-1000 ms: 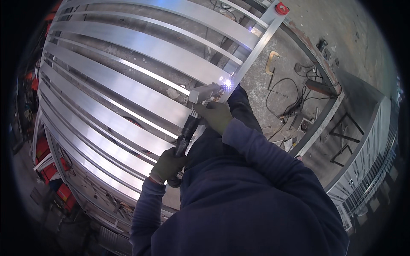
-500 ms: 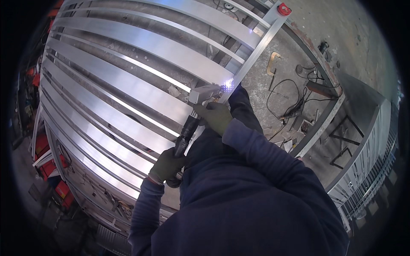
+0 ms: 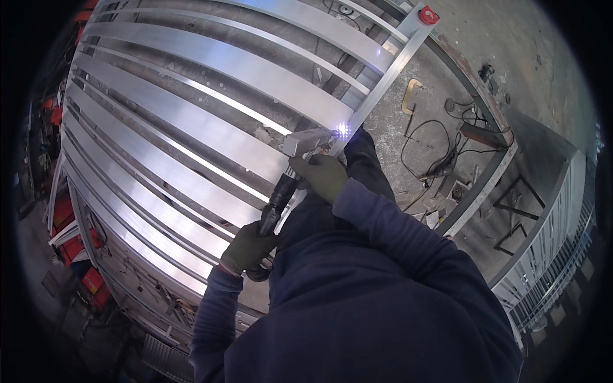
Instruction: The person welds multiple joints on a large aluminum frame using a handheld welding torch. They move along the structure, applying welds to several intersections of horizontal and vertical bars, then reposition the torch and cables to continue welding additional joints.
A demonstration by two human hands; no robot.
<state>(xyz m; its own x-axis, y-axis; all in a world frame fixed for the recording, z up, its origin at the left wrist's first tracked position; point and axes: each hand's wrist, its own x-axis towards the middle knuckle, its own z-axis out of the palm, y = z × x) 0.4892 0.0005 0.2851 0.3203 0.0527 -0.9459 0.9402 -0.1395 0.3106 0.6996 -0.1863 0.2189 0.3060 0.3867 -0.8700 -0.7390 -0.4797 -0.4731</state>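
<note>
A welding gun with a grey boxy head (image 3: 304, 142) and a black rear part is held across the right end of an aluminium frame of long slats (image 3: 233, 67). A white-violet glow (image 3: 343, 131) burns at its tip, where a wide slat meets the end rail (image 3: 387, 84). My gloved right hand (image 3: 321, 175) is closed around the gun behind its head. Lower left, my gloved left hand (image 3: 248, 247) is closed on the black rear part (image 3: 278, 201). Glare hides the exact spot at the tip.
A red clamp-like piece (image 3: 428, 15) sits at the rail's far end. Beyond the rail, a C-clamp (image 3: 410, 96) and black cables (image 3: 418, 150) lie inside a steel frame (image 3: 479, 185). More slatted panels (image 3: 552, 236) stand at the right. Red equipment (image 3: 96, 286) is at the left.
The glow at the tip looks smaller and dimmer. The scene has shifted slightly in view; both hands keep their hold on the welding gun.
</note>
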